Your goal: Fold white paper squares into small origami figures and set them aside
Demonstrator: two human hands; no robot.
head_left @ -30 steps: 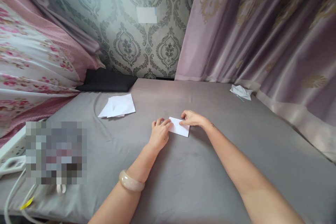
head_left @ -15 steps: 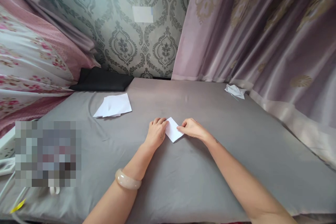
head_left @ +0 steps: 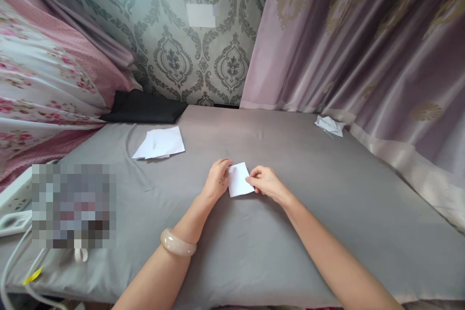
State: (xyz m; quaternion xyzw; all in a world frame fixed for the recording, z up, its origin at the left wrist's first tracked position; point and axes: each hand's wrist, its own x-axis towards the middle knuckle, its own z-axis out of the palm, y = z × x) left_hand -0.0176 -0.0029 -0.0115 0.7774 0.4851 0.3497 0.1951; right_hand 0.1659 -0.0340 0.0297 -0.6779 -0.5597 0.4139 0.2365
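A small square of white paper [head_left: 239, 181], which looks folded, sits between my two hands over the grey cloth surface. My right hand [head_left: 266, 181] pinches its right edge, thumb on top and fingers curled beneath. At the left edge, my left hand [head_left: 219, 178] grips the paper with bent fingers; its thumb is mostly hidden. A pale bangle [head_left: 178, 243] circles my left forearm.
White sheets [head_left: 162, 143] lie at the left, before a folded black cloth [head_left: 147, 106]. Crumpled white paper [head_left: 329, 126] rests far right by the curtain [head_left: 348, 48]. Power strips [head_left: 16, 198], cables and a blurred-out patch occupy the near left.
The paper has turned from a diamond-like angle to nearly square-on between my hands. Both hands stay at its edges. The whole view has shifted slightly.
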